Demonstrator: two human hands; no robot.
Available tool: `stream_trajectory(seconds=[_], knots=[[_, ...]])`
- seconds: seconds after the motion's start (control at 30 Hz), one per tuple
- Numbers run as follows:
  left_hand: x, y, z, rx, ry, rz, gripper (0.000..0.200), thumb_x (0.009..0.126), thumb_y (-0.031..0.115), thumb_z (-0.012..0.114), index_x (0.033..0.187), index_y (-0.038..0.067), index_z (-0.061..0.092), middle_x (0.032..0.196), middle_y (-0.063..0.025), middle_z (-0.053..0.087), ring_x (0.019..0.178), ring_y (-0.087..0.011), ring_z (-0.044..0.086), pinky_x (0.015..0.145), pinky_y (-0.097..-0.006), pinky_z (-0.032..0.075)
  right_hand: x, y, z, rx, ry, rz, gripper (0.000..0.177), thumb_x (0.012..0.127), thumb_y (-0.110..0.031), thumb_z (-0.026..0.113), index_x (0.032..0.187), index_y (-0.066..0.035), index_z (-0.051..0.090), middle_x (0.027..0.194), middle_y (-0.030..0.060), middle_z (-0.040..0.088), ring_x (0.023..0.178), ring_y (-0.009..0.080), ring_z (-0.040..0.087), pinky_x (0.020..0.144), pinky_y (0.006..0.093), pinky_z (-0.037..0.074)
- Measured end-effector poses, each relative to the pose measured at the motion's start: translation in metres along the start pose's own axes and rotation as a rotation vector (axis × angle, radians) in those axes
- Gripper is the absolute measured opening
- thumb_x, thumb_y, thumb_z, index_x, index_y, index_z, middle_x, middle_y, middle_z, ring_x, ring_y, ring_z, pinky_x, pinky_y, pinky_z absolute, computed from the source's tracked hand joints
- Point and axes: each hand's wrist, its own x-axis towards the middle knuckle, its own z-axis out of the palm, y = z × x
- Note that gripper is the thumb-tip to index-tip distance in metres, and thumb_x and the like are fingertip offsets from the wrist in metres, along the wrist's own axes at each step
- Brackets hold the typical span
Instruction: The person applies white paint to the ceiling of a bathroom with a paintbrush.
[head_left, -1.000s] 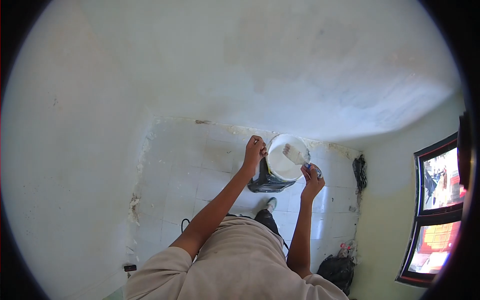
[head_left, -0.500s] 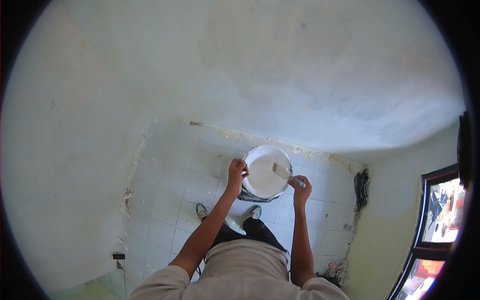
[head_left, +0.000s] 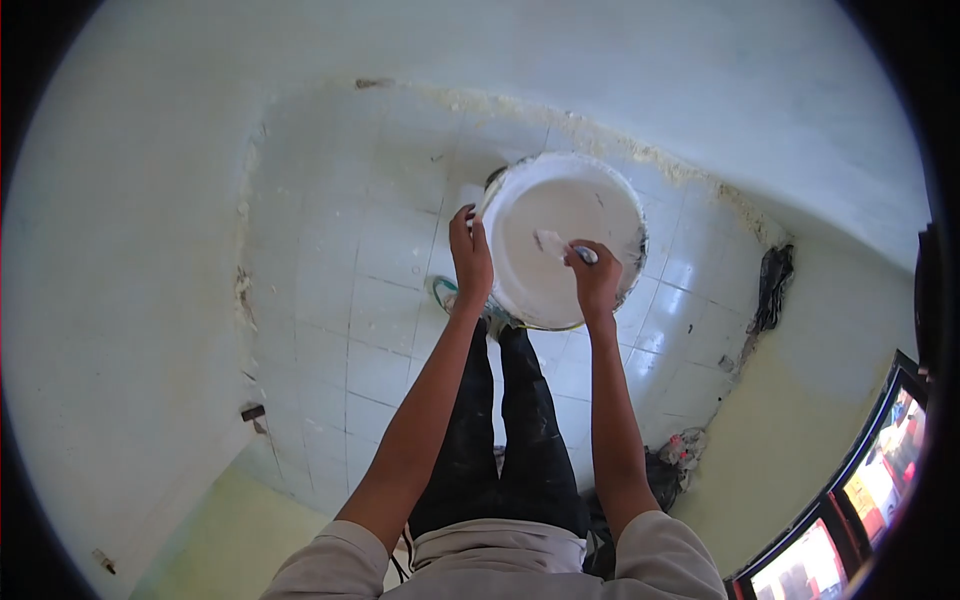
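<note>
A round bucket (head_left: 520, 190) full of white paint is held up in front of me, over a tiled floor. My left hand (head_left: 470, 255) grips its left rim. My right hand (head_left: 596, 280) is closed on the handle of a paintbrush (head_left: 553, 242), whose paint-covered bristles dip into the paint near the bucket's middle. My legs in dark trousers show below the bucket.
White floor tiles (head_left: 380, 300) meet pale painted walls (head_left: 130, 250) with a rough, chipped joint along the base. A dark cloth (head_left: 772, 285) hangs by the right corner. A dark bag (head_left: 665, 478) and a window frame (head_left: 850, 500) are at lower right.
The view has tilted down and the bucket now looks larger and closer. The brush has moved from the bucket's right side down into the paint at its middle.
</note>
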Motion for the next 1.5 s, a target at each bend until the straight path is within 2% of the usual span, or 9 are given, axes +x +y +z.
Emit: stream_trajectory(seconds=[0.13,0.53,0.63,0.93,1.03,1.1,1.2,1.3,1.5], knots=[[-0.003,-0.003,0.001,0.02,-0.069,-0.048,0.031,0.102,0.024,0.04,0.115,-0.001,0.051,0.108,-0.0176,0.056,0.096,-0.0323,0.055,0.083,-0.0402,0.044,0.01,0.013,0.029,-0.041,-0.058,-0.049,0.012,0.077,-0.004,0.071,0.088,-0.001,0.069,0.073,0.0152,0.063,0.066,0.0269,0.064,0.063,0.0346,0.049],[-0.003,0.003,0.003,0.234,0.004,0.06,0.025,0.1,0.022,0.042,0.104,-0.001,0.053,0.096,-0.0202,0.058,0.09,-0.0399,0.056,0.078,-0.0468,0.044,0.025,0.012,0.046,-0.21,-0.141,-0.318,0.016,0.069,0.005,0.07,0.082,0.0,0.062,0.075,0.0154,0.06,0.07,0.0329,0.061,0.065,0.0383,0.049],[-0.003,0.002,0.004,0.274,0.016,0.087,0.025,0.1,0.021,0.043,0.102,-0.001,0.054,0.096,-0.0199,0.058,0.09,-0.04,0.056,0.076,-0.0469,0.045,0.029,0.006,0.04,-0.152,-0.182,-0.326,0.018,0.067,0.006,0.067,0.082,-0.001,0.059,0.076,0.0173,0.058,0.073,0.0361,0.059,0.066,0.0449,0.047],[-0.002,0.002,0.004,0.36,0.019,0.072,0.028,0.101,0.024,0.04,0.102,0.0,0.055,0.095,-0.0194,0.059,0.09,-0.0387,0.057,0.076,-0.046,0.045,0.038,0.001,0.039,-0.225,-0.361,-0.336,0.02,0.069,-0.007,0.079,0.081,0.001,0.064,0.073,0.0155,0.059,0.068,0.0339,0.059,0.061,0.0414,0.047],[-0.002,0.004,0.002,0.38,0.01,0.065,0.027,0.101,0.024,0.041,0.101,0.001,0.055,0.093,-0.0183,0.06,0.087,-0.0383,0.058,0.074,-0.0461,0.045,0.041,0.001,0.042,-0.216,-0.323,-0.307,0.018,0.07,-0.009,0.08,0.078,0.001,0.067,0.071,0.0155,0.059,0.062,0.0293,0.059,0.059,0.0392,0.047],[-0.001,0.005,0.002,0.385,0.01,0.063,0.027,0.101,0.024,0.041,0.101,0.001,0.055,0.092,-0.0178,0.06,0.086,-0.0383,0.058,0.073,-0.046,0.046,0.04,-0.005,0.041,-0.086,-0.245,-0.098,0.016,0.073,-0.009,0.079,0.076,0.002,0.067,0.07,0.0152,0.06,0.056,0.0251,0.059,0.055,0.0365,0.047],[-0.002,0.005,0.004,0.397,0.02,0.053,0.027,0.101,0.024,0.041,0.1,0.001,0.055,0.091,-0.018,0.06,0.085,-0.0381,0.058,0.072,-0.0459,0.046,0.039,0.008,0.044,-0.115,-0.224,-0.221,0.013,0.079,-0.005,0.074,0.077,0.005,0.066,0.065,0.0104,0.06,0.053,0.0146,0.061,0.049,0.027,0.048],[-0.004,0.005,0.004,0.371,0.06,0.102,0.023,0.099,0.024,0.046,0.097,0.003,0.054,0.089,-0.0176,0.061,0.084,-0.037,0.059,0.07,-0.0461,0.047,0.038,0.013,0.046,0.108,-0.156,-0.023,0.012,0.08,-0.004,0.072,0.076,0.005,0.065,0.067,0.0117,0.06,0.053,0.0186,0.062,0.051,0.0305,0.05],[-0.005,0.008,0.001,0.385,-0.047,-0.082,0.027,0.099,0.031,0.047,0.102,0.005,0.051,0.086,-0.0194,0.064,0.079,-0.0386,0.063,0.065,-0.0483,0.048,0.028,-0.007,0.021,0.451,-0.014,0.405,0.021,0.085,-0.011,0.068,0.081,0.009,0.061,0.067,0.0132,0.062,0.051,0.0208,0.065,0.046,0.0274,0.056]])
